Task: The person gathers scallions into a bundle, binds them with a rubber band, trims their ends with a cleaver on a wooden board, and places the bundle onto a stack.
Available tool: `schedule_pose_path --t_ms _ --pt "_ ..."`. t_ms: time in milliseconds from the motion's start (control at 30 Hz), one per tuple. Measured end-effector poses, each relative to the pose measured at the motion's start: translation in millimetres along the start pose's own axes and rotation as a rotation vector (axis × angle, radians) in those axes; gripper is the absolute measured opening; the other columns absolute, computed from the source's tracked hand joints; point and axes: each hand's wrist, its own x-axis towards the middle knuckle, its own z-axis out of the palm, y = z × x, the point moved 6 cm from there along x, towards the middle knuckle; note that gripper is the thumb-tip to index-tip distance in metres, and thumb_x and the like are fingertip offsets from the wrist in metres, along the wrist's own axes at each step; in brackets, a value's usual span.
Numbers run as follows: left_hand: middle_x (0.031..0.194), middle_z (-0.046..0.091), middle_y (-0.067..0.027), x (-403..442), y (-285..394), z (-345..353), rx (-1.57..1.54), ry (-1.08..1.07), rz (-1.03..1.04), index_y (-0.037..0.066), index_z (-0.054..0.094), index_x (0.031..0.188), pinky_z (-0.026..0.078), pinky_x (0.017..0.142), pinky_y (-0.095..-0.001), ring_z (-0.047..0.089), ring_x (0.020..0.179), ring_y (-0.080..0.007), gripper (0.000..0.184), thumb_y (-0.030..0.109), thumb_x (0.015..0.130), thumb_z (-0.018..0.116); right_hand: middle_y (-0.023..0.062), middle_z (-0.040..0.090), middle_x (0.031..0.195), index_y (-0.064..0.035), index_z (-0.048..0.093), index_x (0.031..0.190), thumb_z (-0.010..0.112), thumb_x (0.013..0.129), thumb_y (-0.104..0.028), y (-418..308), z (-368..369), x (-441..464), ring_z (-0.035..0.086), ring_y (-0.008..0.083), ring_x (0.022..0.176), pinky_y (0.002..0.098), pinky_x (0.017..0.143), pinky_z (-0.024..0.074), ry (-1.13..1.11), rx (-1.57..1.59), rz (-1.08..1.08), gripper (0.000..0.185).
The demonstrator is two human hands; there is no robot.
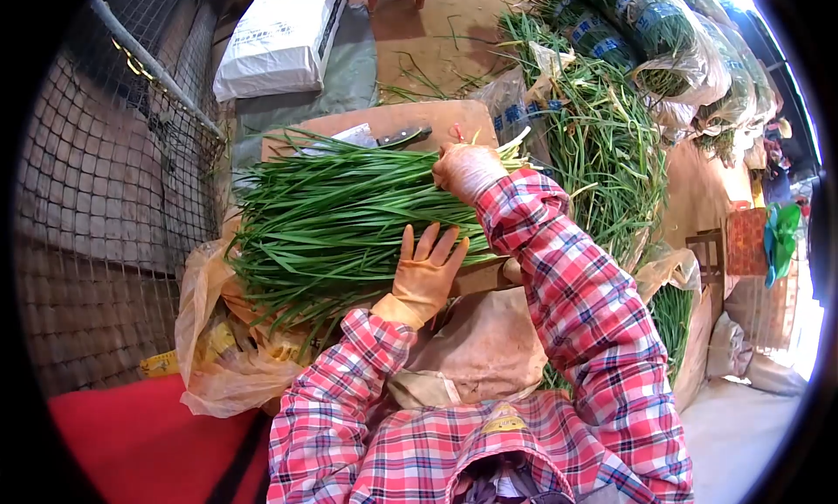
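Observation:
A thick pile of garlic chives [349, 203] lies across a board [454, 116], leaf tips to the left and pale stem ends to the right. My left hand [426, 273], in a light orange glove, rests flat on the near side of the pile with its fingers spread. Curled closed over the far side, near the pale stems, is my right hand [469, 168]; it grips some chives, though its fingertips are mostly hidden. A knife [404, 137] with a black handle lies on the board beyond the pile, its blade partly covered by leaves.
Loose green stalks [602, 146] are heaped to the right. Wrapped bundles [655, 24] are stacked at the back right. A white sack [284, 37] lies at the back left, beside wire mesh [113, 164]. A plastic bag [227, 356] hangs at the near left.

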Motion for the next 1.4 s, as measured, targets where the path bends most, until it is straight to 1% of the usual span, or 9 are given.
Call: schedule_pose_path --t_ms 200,333,533,600,733,833,1000,1267,1400 --pt "0.123 0.044 -0.0071 3 4 -5 -0.071 -0.028 -0.066 0.015 0.053 0.117 0.023 0.099 -0.0562 0.038 0.115 -0.0322 0.048 0.013 0.069 0.062 0.0152 0.062 0.094 -0.0022 0.065 0.086 0.059 0.075 -0.020 -1 -6 -13 0.063 0.0302 0.078 0.0390 0.070 0.0507 -0.076 -0.031 0.048 0.021" --pt "0.124 0.044 -0.0072 1 4 -7 -0.120 -0.049 -0.085 0.016 0.052 0.118 0.023 0.099 -0.0576 0.037 0.116 -0.0330 0.049 0.013 0.070 0.063 0.0055 0.061 0.072 0.0002 0.062 0.084 0.062 0.077 -0.023 31 -28 -53 0.059 0.0119 0.063 0.0268 0.055 0.0477 0.086 1.229 0.266 0.025" --pt "0.125 0.045 -0.0073 0 1 -7 -0.134 -0.069 -0.082 0.016 0.050 0.120 0.025 0.099 -0.0572 0.037 0.118 -0.0334 0.051 0.012 0.071 0.064 0.0059 0.057 0.067 -0.0017 0.057 0.080 0.059 0.082 -0.015 75 -84 -133 0.057 0.0121 0.056 0.0223 0.049 0.0454 0.328 1.854 0.033 0.014" --pt "0.125 0.045 -0.0076 -1 3 -11 -0.190 -0.073 -0.084 0.015 0.050 0.120 0.024 0.099 -0.0576 0.038 0.118 -0.0341 0.051 0.010 0.072 0.063 0.0053 0.059 0.077 -0.0026 0.059 0.082 0.056 0.086 -0.015 92 -98 -170 0.054 0.0087 0.056 0.0205 0.051 0.0491 0.311 1.705 -0.238 0.014" --pt "0.126 0.047 -0.0091 -2 7 -32 -0.232 0.002 -0.066 0.014 0.054 0.118 0.020 0.103 -0.0549 0.035 0.122 -0.0345 0.047 0.010 0.072 0.063 0.0057 0.066 0.082 -0.0133 0.067 0.098 0.062 0.080 -0.014 148 -21 -191 0.063 0.0163 0.072 0.0276 0.065 0.0507 -0.048 -0.139 0.573 0.019" --pt "0.129 0.044 -0.0100 -2 -1 -45 -0.194 0.068 -0.148 0.014 0.052 0.120 0.019 0.104 -0.0519 0.033 0.125 -0.0350 0.049 0.010 0.073 0.063 0.0078 0.064 0.085 -0.0207 0.068 0.095 0.056 0.081 -0.007 98 -30 -151 0.062 0.0207 0.076 0.0302 0.069 0.0497 0.282 0.617 0.361 0.023" --pt "0.126 0.045 -0.0095 -6 -12 -34 -0.152 0.005 -0.223 0.014 0.050 0.122 0.019 0.103 -0.0543 0.032 0.125 -0.0362 0.050 0.011 0.074 0.062 0.0073 0.061 0.097 -0.0293 0.065 0.099 0.054 0.079 -0.006 7 -27 -40 0.062 0.0254 0.085 0.0349 0.075 0.0495 0.178 0.048 -0.109 0.033" --pt "0.121 0.048 -0.0095 -16 -14 -21 -0.174 -0.040 -0.204 0.012 0.053 0.118 0.014 0.104 -0.0564 0.028 0.128 -0.0365 0.044 0.012 0.075 0.061 0.0101 0.064 0.091 -0.0159 0.065 0.092 0.060 0.076 -0.021 8 -7 1 0.063 0.0269 0.084 0.0400 0.071 0.0498 -0.168 -0.134 -0.022 0.018" --pt "0.122 0.047 -0.0089 -16 -14 -21 -0.176 -0.059 -0.209 0.012 0.053 0.118 0.013 0.104 -0.0565 0.028 0.128 -0.0362 0.044 0.014 0.075 0.061 0.0051 0.062 0.086 -0.0018 0.060 0.091 0.059 0.084 -0.023 19 -37 -34 0.058 0.0103 0.071 0.0237 0.058 0.0470 -0.042 1.138 0.170 0.022"
